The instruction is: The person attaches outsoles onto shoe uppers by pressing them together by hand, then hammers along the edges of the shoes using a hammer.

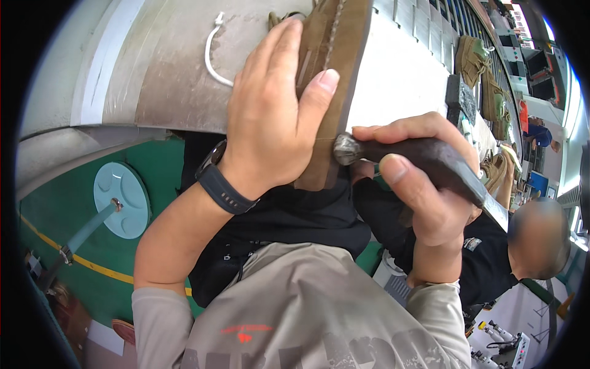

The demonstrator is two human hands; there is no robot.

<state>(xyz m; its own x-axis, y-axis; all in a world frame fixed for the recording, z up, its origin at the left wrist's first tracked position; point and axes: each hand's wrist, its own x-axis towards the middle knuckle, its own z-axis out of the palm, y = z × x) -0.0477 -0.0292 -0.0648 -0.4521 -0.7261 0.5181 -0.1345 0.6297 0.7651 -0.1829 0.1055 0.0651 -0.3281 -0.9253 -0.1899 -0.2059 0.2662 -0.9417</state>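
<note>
Across the table's near edge lies a long brown leather-like piece (344, 80) with a braided or stitched line running along it. My left hand (270, 117) rests flat on its left side, fingers stretched out and thumb over the top. My right hand (430, 178) is closed around a dark-handled tool (424, 157). The tool's rounded metal end touches or nearly touches the piece's right edge; a flat silvery blade-like part points away at lower right. A white cord (212, 58) lies left of my left hand. The brown piece's underside is hidden.
Brown shoes (472, 58) stand along a roller conveyor (430, 31) at the right. A dark block (461, 98) sits near them. Close on my right is a co-worker in black (491, 261). A light blue round base with a pole (123, 200) stands on the green floor at left.
</note>
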